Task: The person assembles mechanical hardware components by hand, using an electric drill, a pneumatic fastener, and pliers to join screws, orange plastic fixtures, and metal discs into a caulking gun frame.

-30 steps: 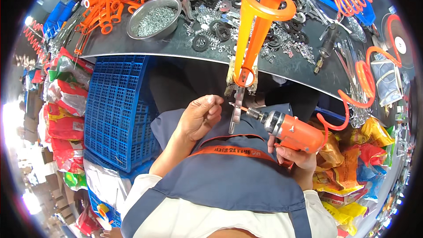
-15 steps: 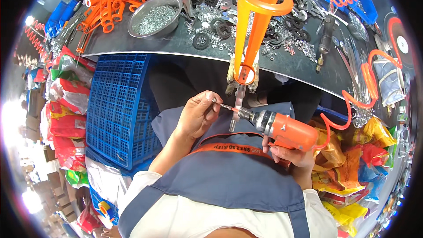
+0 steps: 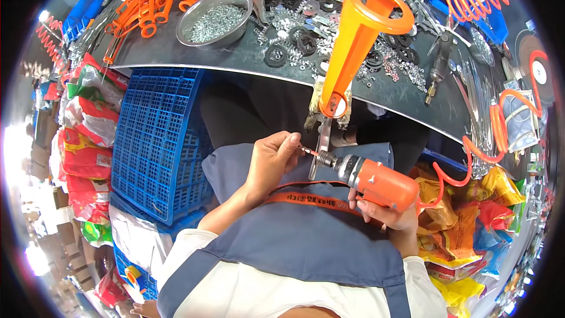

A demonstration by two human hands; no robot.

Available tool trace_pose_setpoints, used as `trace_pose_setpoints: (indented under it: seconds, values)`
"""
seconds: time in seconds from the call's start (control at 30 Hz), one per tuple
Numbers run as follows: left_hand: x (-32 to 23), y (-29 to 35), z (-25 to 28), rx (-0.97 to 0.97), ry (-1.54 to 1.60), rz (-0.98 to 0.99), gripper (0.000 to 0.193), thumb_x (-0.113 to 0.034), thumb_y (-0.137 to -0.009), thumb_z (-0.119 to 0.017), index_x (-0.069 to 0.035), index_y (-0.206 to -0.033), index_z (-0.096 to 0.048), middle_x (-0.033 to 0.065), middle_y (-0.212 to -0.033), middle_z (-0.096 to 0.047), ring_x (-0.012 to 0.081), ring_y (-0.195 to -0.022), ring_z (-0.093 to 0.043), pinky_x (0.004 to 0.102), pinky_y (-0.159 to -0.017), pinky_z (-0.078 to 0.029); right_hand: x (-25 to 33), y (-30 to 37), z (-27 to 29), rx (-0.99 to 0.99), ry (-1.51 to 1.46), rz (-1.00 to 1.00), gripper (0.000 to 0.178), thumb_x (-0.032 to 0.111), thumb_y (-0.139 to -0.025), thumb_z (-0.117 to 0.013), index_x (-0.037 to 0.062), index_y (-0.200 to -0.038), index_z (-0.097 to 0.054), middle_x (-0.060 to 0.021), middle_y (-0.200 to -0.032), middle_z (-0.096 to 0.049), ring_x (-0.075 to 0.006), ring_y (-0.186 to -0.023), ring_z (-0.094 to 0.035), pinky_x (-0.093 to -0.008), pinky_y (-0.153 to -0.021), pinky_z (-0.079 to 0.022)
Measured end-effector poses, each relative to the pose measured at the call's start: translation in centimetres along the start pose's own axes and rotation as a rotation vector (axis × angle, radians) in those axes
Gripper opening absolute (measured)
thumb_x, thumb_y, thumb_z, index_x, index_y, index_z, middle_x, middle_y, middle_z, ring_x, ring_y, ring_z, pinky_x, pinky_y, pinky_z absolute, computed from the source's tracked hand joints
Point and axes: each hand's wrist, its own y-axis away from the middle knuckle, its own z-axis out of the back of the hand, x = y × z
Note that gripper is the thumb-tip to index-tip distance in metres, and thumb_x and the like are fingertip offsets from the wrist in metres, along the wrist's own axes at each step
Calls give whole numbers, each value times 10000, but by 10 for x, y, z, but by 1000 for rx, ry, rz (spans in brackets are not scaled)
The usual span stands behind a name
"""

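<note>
In my right hand [image 3: 385,215] is an orange air-powered screwdriver [image 3: 385,185], gripped by its handle. Its bit [image 3: 309,151] points left. My left hand [image 3: 272,162] is closed with thumb and fingers pinched at the bit's tip; what small thing they hold there is hidden. Just beyond the tool's chuck, an orange ring-topped part [image 3: 344,62] stands tilted at the bench edge. A flat metal bar [image 3: 324,135] reaches toward me from its lower end.
A metal bowl of screws [image 3: 187,29] stands on the dark bench [image 3: 235,59]. Orange parts [image 3: 147,0], washers and metal pieces lie beyond. A blue crate [image 3: 156,141] is at my left. A coiled orange hose [image 3: 497,135] runs on the right, near bags [image 3: 465,229].
My left hand has closed in at the bit's tip, its fingers now nearer the chuck. The view has shifted slightly, and the orange part appears further right.
</note>
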Motion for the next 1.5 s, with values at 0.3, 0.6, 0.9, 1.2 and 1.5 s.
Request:
trace_pose_setpoints:
  seconds: [0.3, 0.6, 0.9, 1.2, 1.5]
  values:
    - [-12, -8, 1, 99, -15, 24, 421, -342, -986, -467, 3, -823, -646, 8, -597, -549, 36, -496, -407, 182, -451, -296, 18, 7, 11, -119, 74, 62, 180, -2, -764, -671, -24, -941, -644, -78, -799, -673, -120, -716, -648, -251, -645, -531]
    - [7, -60, -12, -48, -719, -582, 577, -97, -654, -808, -67, -1180, -574, 24, -823, -449, 126, -703, -455, 271, -615, -408, 57, -29, 43, -200, 313, -92, 398, 7, -780, -662, 1, -1159, -542, -63, -848, -629, -115, -704, -620, -229, -475, -489]
    - [11, -90, -32, -61, -883, -767, 614, -164, -546, -860, -93, -1094, -592, 82, -834, -487, 260, -731, -513, 368, -619, -456, 120, -81, 29, 47, 690, -387, 341, 19, -766, -640, 8, -1094, -549, -40, -770, -601, -102, -564, -572, -259, -446, -480]
    - [18, -96, -31, -49, -822, -743, 628, -224, -551, -865, -50, -1076, -568, 123, -898, -500, 308, -772, -553, 394, -672, -477, 142, -112, 21, 233, 1029, -441, 244, 108, -732, -597, 7, -950, -554, -62, -672, -575, -146, -523, -560, -281, -473, -472]
    - [-84, -107, 48, -439, -884, -937, 442, -189, -786, -704, 12, -1159, -577, 29, -814, -458, 151, -688, -417, 275, -638, -388, 133, 14, 116, -361, 861, 62, 459, 87, -768, -647, 12, -1206, -532, -49, -835, -628, -108, -628, -597, -280, -526, -501]
